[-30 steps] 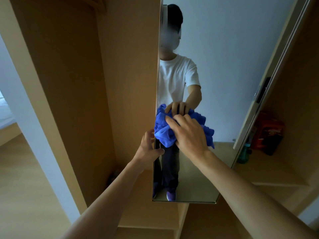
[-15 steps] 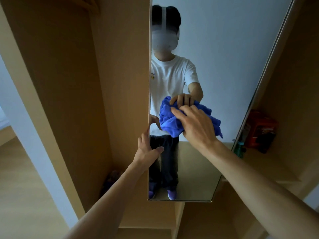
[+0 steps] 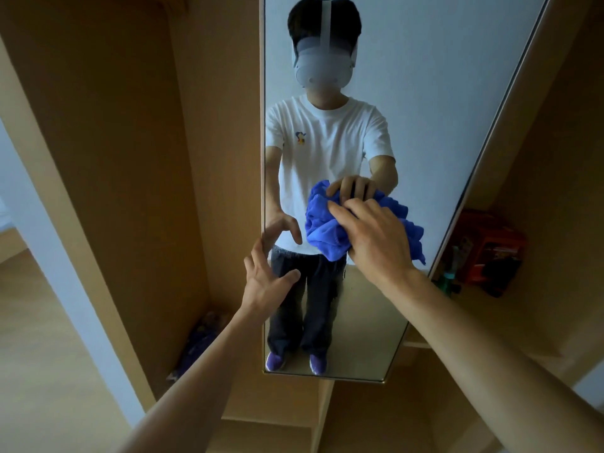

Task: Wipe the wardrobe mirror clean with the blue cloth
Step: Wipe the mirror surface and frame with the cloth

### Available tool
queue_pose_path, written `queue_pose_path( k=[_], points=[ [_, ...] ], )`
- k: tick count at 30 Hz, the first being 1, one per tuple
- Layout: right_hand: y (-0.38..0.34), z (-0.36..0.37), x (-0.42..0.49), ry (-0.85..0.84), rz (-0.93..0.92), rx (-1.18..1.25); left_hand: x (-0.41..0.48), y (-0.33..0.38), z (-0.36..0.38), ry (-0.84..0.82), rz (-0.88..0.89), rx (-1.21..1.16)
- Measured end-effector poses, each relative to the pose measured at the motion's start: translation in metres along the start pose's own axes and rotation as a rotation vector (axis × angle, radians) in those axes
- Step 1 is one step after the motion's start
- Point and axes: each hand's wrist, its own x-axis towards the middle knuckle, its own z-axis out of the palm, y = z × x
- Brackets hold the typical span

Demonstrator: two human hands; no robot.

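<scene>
Here the tall mirror [image 3: 425, 93] stands upright straight ahead, its long axis vertical. The right hand [image 3: 376, 237] grips the bunched cloth [image 3: 327, 230] against the glass at mid-height, with bare glass above and below. The left hand [image 3: 264, 282], fingers spread, touches the mirror's left edge. The wardrobe [image 3: 130, 158] flanks both sides.

The wardrobe mirror [image 3: 425, 93] is a tall, narrow pane with a thin pale edging, fixed upright on a light wooden wardrobe door. Its top runs out of view and its bottom edge ends above the door's foot. The glass gives a sharp reflection. The blue cloth [image 3: 323, 223] is a soft, ribbed, bright blue rag bunched into a loose wad, pressed against the glass about halfway up the visible pane, under the right hand [image 3: 376, 237], whose bent fingers grip it
</scene>
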Motion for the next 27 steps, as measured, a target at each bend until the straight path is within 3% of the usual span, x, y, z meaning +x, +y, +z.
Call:
queue_pose_path(
  k=[11,21,27],
  points=[
    [0.006,0.022,-0.047,-0.147,-0.05,-0.005,-0.006,0.005,0.009,0.035,-0.084,0.053],
    [0.062,-0.045,0.0,0.0,-0.001,-0.04,-0.012,0.015,0.019,0.085,-0.147,0.098],
    [0.069,-0.044,-0.007,0.017,-0.042,-0.063,-0.011,0.021,0.029,0.13,-0.164,0.122]
  ],
)
